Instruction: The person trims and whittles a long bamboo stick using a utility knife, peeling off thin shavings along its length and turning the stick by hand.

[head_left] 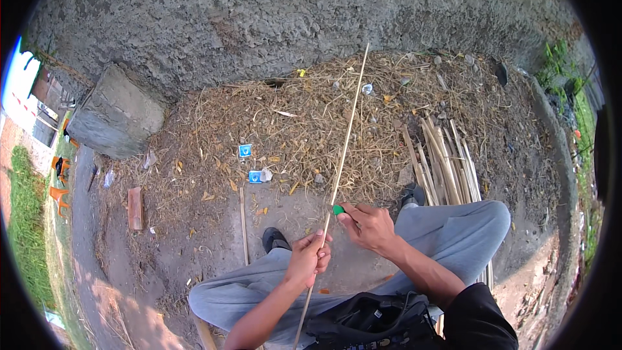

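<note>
A long, thin pale strip point(350, 131), which looks like split bamboo or wood, slants from near the wall down across my lap. My left hand point(310, 259) is closed around its lower part, thumb lying along it. Just above and to the right, my right hand point(370, 228) pinches a small green object point(338, 209) against or right beside the strip. Fingers cover most of that green piece, so its kind does not show. Between my bent legs sits a black bag point(372, 321), overlapping the strip's lower end.
A bundle of split strips point(450, 165) lies by my right foot. One more strip point(243, 227) is left of my left foot. Blue packets point(256, 176), a reddish brick point(135, 209) and dry straw litter the ground. A rough wall point(291, 19) and concrete block point(120, 113) stand ahead.
</note>
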Tool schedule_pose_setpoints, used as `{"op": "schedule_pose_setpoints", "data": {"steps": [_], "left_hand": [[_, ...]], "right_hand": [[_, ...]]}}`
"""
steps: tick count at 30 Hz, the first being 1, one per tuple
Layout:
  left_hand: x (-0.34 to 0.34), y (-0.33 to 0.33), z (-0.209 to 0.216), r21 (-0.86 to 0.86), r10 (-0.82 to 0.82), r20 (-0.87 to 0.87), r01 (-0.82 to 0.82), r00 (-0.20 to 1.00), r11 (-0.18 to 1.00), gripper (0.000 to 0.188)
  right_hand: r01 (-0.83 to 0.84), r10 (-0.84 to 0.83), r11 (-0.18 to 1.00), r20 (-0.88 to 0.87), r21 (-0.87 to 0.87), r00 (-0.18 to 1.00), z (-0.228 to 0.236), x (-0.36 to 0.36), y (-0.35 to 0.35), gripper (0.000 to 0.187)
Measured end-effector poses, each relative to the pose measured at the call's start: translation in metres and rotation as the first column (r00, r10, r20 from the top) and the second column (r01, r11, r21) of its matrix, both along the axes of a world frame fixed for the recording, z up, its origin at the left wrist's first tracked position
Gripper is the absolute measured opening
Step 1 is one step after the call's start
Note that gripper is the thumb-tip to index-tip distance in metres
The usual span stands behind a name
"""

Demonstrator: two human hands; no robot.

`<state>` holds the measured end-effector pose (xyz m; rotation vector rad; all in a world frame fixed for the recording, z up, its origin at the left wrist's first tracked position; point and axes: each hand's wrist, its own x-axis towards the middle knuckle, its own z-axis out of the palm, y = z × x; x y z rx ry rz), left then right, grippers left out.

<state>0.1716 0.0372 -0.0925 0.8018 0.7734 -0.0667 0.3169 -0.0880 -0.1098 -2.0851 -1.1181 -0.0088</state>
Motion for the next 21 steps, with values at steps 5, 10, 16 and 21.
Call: {"op": "schedule_pose_setpoints", "data": {"steps": [5, 10, 16, 21], "left_hand": [[-0.002, 0.001, 0.005, -0.007, -0.044, 0.002, 0.044, 0.999, 0.999, 0.03], [0.003, -0.006, 0.004, -0.051, 0.029, -0.047, -0.031, 0.998, 0.998, 0.03], [0.006, -0.005, 0.0, 0.043, 0.051, -0.082, -0.047, 0.995, 0.998, 0.028], [-0.022, -0.038, 0.009, 0.252, -0.051, -0.071, 0.067, 0.996, 0.966, 0.028]], "right_hand": [[0.005, -0.008, 0.999, 0.07, 0.039, 0.998, -0.003, 0.001, -0.002, 0.025], [0.064, -0.061, 0.998, 0.096, -0.027, 0.994, -0.015, 0.005, 0.002, 0.023], [0.061, -0.059, 0.998, 0.097, -0.026, 0.994, -0.017, 0.008, 0.011, 0.022], [0.4, -0.435, 0.896, -0.204, -0.192, 0.877, -0.035, 0.091, -0.015, 0.03]]}}
